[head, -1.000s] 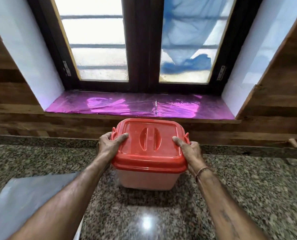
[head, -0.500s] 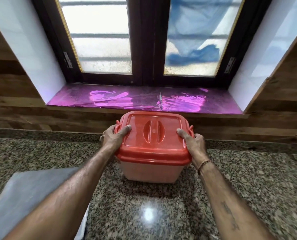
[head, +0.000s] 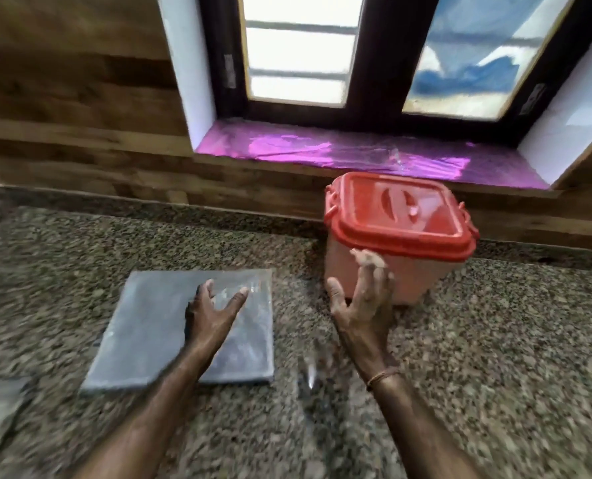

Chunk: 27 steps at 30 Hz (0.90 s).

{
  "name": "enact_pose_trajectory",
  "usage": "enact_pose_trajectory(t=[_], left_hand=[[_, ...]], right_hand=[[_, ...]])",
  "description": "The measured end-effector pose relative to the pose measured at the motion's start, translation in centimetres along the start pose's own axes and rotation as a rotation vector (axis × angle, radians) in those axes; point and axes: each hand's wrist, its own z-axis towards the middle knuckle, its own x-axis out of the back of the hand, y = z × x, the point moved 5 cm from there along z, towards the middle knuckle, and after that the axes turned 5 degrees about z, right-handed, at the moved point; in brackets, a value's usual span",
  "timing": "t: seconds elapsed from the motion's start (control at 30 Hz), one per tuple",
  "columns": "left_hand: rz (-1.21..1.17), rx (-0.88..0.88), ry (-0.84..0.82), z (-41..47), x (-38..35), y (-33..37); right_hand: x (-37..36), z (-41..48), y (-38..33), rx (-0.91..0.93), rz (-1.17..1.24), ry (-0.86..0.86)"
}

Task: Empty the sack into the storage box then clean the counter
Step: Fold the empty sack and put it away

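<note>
now the box (head: 396, 257) is sitting on the counter (head: 494, 357) against the back wall, under the window sill (head: 356, 155), with its red lid (head: 399, 216) on and side latches looking closed. the left hand (head: 211, 314) is hovering with fingers spread over a flat grey sack (head: 142, 326) lying on the counter well left of the box, grasping nothing. the right hand (head: 363, 299) is hanging open in front of the box's near wall, also gripping nothing (the frame is blurred, so whether fingertips are touching the box is hard to say). judging by how flat it is lying, the sack is looking empty, light and limp, probably slippery plastic; pinching it at an edge or corner would suit. the box is looking rigid and, if filled, heavy, so best held at both sides.
</note>
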Motion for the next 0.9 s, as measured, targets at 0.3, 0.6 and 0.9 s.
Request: enact_pose_trajectory(t=[0.3, 0.6, 0.9], left_hand=[[0.192, 0.242, -0.034, 6.1, 6.7, -24.4], [0.280, 0.233, -0.043, 2.7, 10.2, -22.4], [0.245, 0.197, -0.263, -3.8, 5.0, -22.1]], right_hand=[[-15.0, -14.7, -0.8, -0.696, 0.081, -0.771], [-15.3, -17.8, 2.3, -1.175, 0.508, -0.272], [-17.9, -22.1, -0.7, -1.505, 0.952, -0.247]])
